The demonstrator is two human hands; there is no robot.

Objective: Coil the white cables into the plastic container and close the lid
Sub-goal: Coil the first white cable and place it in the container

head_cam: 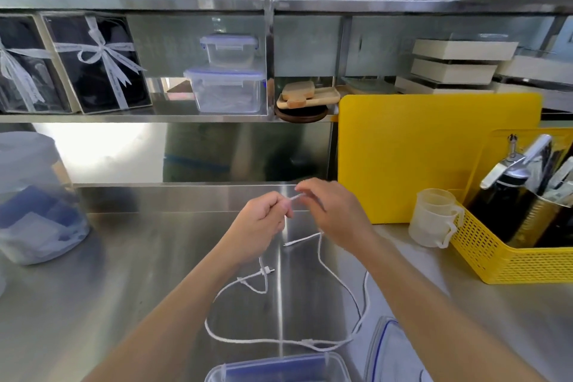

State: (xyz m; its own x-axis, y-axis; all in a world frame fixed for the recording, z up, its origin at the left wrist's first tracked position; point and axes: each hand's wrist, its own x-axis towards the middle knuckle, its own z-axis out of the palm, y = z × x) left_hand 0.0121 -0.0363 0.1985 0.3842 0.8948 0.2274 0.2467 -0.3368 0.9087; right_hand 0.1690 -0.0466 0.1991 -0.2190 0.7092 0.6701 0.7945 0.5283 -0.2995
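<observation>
The left hand (263, 220) is curled into a loose fist, pinching a white cable (310, 343) between thumb and fingers; the right hand (335, 211) is half open just beside it, its fingertips nipping the same short stretch of cable, so the two hands almost touch above the steel worktop (108, 288). From the hands the cable hangs down in slack loops; one plug end dangles free below the right hand, another sits just under the left wrist; the lowest loop lies on the worktop close to the near edge. Right below that loop stands the plastic container (279, 369), open, clear with something blue inside; its lid (390, 353), clear with a blue seal, lies just to the right of it, partly under the right forearm. Farther out, a yellow cutting board (418, 149) leans against the back wall on the right; in front of it are a small clear measuring cup (434, 217) and a yellow basket (502, 257) holding bottles and tools; a large clear jar (31, 195) stands at the left.
</observation>
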